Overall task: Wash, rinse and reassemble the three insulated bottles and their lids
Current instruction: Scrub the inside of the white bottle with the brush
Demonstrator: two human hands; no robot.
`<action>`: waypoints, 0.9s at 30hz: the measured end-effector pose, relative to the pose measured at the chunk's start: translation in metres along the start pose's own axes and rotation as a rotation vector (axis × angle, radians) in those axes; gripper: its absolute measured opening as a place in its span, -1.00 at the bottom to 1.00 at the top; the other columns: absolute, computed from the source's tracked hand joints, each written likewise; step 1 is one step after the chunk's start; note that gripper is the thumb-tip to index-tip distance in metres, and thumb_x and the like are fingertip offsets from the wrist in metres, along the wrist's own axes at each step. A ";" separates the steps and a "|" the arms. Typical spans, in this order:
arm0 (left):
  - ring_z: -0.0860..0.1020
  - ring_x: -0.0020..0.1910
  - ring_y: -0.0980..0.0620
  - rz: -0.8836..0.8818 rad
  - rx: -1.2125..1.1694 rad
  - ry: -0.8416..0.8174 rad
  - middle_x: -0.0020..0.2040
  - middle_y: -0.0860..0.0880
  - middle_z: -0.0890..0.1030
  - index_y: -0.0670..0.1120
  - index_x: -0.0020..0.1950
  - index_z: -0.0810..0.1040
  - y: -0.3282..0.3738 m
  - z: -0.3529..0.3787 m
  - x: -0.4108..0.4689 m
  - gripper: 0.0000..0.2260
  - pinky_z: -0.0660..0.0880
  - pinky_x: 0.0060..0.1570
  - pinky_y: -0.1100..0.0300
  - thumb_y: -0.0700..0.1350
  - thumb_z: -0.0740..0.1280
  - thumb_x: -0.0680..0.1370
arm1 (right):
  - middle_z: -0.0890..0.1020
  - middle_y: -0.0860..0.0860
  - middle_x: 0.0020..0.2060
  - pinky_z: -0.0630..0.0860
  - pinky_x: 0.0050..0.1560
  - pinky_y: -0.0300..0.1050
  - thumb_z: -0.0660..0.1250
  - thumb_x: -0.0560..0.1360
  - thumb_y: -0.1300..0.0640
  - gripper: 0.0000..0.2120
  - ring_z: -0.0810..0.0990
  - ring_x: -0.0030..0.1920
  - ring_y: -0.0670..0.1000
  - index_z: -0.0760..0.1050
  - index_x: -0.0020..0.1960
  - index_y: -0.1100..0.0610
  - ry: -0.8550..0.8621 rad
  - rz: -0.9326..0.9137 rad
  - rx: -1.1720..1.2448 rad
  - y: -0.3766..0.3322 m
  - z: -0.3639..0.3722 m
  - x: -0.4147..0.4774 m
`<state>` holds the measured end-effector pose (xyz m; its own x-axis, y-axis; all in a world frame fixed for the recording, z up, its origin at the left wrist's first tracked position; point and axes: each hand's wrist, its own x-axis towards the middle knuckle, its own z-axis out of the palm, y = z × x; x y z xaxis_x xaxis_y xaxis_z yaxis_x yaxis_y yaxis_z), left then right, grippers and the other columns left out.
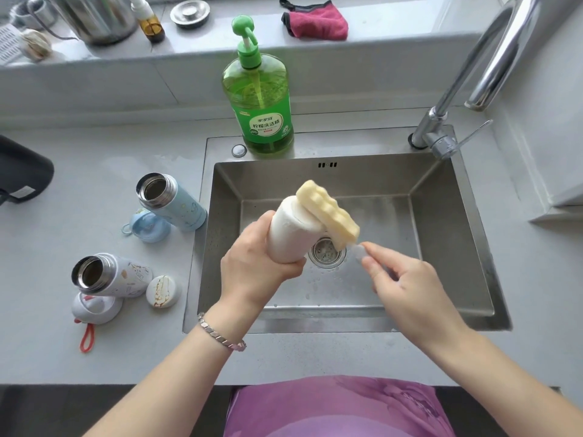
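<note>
white insulated bottle (291, 234), frame centre, tilts over the sink (441, 247), likely so suds drain; left hand (252, 272) wraps its body, right hand (400, 285) pinches the yellow sponge brush (328, 212) handle, head at its mouth.

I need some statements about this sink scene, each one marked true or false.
1. The left hand grips a white bottle over the sink. True.
2. The right hand holds the green soap bottle. False: it pinches the clear handle of the yellow sponge brush.
3. The blue bottle has its lid on. False: its mouth is open.
4. A pink cloth lies on the ledge. True.
</note>
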<state>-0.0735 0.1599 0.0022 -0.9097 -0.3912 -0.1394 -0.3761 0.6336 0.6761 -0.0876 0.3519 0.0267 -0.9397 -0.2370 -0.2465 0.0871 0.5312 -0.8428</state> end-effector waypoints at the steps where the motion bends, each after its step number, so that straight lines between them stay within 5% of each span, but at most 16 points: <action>1: 0.48 -0.11 0.10 -0.009 0.015 0.009 -0.10 0.16 0.54 0.14 0.14 0.48 -0.001 -0.001 0.002 -0.46 0.41 -0.15 0.16 0.01 0.54 0.21 | 0.37 -0.07 -0.53 0.24 -0.36 -0.16 0.26 0.54 0.15 -0.81 0.27 -0.47 -0.09 0.58 0.11 0.02 -0.009 0.001 0.022 0.000 0.000 -0.002; 6: 0.46 -0.10 0.11 0.126 0.149 -0.068 -0.10 0.16 0.51 0.14 0.17 0.46 0.006 0.000 -0.002 -0.44 0.40 -0.19 0.18 0.04 0.53 0.21 | 0.38 -0.13 -0.56 0.32 -0.37 -0.20 0.23 0.55 0.15 -0.80 0.32 -0.46 -0.15 0.58 -0.10 -0.08 -0.008 0.063 0.090 0.001 -0.002 0.019; 10: 0.47 -0.11 0.09 0.046 0.179 -0.059 -0.11 0.14 0.50 0.15 0.17 0.44 0.005 -0.002 0.000 -0.46 0.35 -0.21 0.19 0.05 0.51 0.23 | 0.28 -0.07 -0.54 0.22 -0.39 -0.19 0.21 0.56 0.17 -0.53 0.26 -0.46 -0.06 0.55 -0.27 -0.39 -0.119 0.049 0.184 -0.007 0.001 0.009; 15: 0.47 -0.07 0.07 0.086 0.251 -0.109 -0.09 0.14 0.49 0.15 0.20 0.42 0.007 0.000 -0.006 -0.43 0.37 -0.20 0.18 0.09 0.50 0.23 | 0.31 -0.13 -0.64 0.20 -0.55 -0.41 0.21 0.56 0.16 -0.77 0.27 -0.60 -0.17 0.59 -0.06 -0.10 -0.094 0.164 0.188 0.004 0.000 0.019; 21: 0.47 -0.10 0.06 0.036 0.265 -0.078 -0.11 0.12 0.49 0.14 0.17 0.43 0.003 -0.003 0.001 -0.46 0.32 -0.24 0.19 0.08 0.49 0.23 | 0.26 -0.12 -0.60 0.18 -0.50 -0.36 0.20 0.55 0.18 -0.68 0.23 -0.53 -0.13 0.57 -0.22 -0.17 -0.143 0.090 0.250 -0.003 0.004 0.010; 24: 0.47 -0.02 0.05 0.155 0.352 -0.124 -0.02 0.12 0.50 0.14 0.25 0.40 0.005 -0.001 -0.005 -0.40 0.39 -0.21 0.17 0.09 0.48 0.24 | 0.29 -0.14 -0.65 0.20 -0.55 -0.40 0.20 0.56 0.16 -0.76 0.27 -0.57 -0.16 0.60 -0.07 -0.09 -0.110 0.138 0.177 0.003 0.001 0.021; 27: 0.49 -0.05 0.04 0.059 0.297 -0.091 -0.07 0.13 0.49 0.15 0.21 0.42 0.000 -0.004 0.000 -0.43 0.38 -0.20 0.17 0.09 0.49 0.24 | 0.27 -0.13 -0.66 0.18 -0.54 -0.41 0.20 0.56 0.18 -0.74 0.25 -0.58 -0.16 0.57 -0.10 -0.13 -0.143 0.127 0.185 0.005 0.003 0.012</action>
<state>-0.0727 0.1567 0.0051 -0.9384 -0.2951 -0.1797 -0.3451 0.8258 0.4461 -0.0977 0.3498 0.0181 -0.8623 -0.2975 -0.4098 0.2726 0.4093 -0.8707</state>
